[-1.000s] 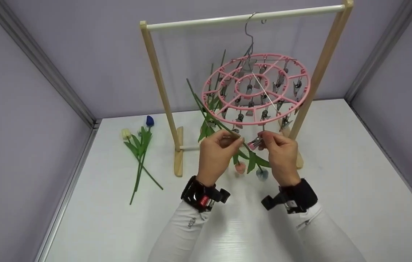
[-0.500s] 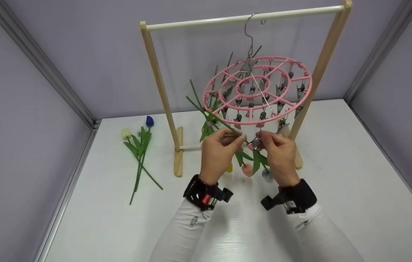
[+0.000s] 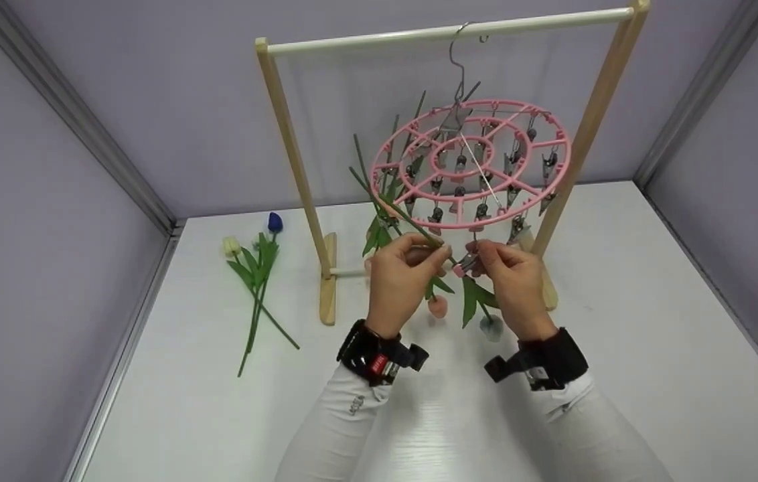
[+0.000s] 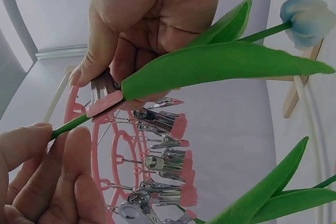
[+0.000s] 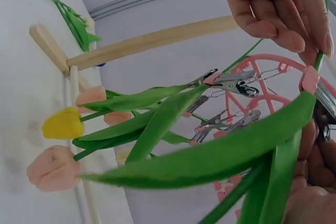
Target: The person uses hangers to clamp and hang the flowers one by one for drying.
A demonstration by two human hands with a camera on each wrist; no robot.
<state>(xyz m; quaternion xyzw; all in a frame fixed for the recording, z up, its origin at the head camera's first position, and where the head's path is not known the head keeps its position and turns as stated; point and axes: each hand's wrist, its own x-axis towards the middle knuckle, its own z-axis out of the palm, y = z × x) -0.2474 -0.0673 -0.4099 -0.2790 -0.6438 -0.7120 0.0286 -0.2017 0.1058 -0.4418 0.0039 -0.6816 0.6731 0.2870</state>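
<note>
My left hand [image 3: 402, 284] pinches the green stem [image 4: 71, 126] of an artificial pale blue tulip [image 3: 491, 328], whose flower hangs downward. Beside it, my right hand [image 3: 519, 288] pinches a metal clip [image 3: 466, 263] with pink tips. In the left wrist view the stem crosses at the clip's pink tips [image 4: 105, 103], with the leaves on the right-hand side. The clip hangs from the near rim of a round pink drying hanger [image 3: 459, 225]. Other tulips, one pink [image 5: 54, 168] and one yellow [image 5: 63, 123], hang head down from the hanger.
The hanger hooks over the white bar [image 3: 379, 40] of a wooden rack [image 3: 295, 154]. Several unused clips [image 3: 550, 161] dangle from it. On the white table at left lie a cream tulip [image 3: 232, 246] and a dark blue tulip [image 3: 275, 221], stems crossed.
The hanger has swayed and turned slightly, shifting the hanging tulips. The blue flower sits a little lower and further right than a second ago. Both hands keep their holds with hardly any movement.
</note>
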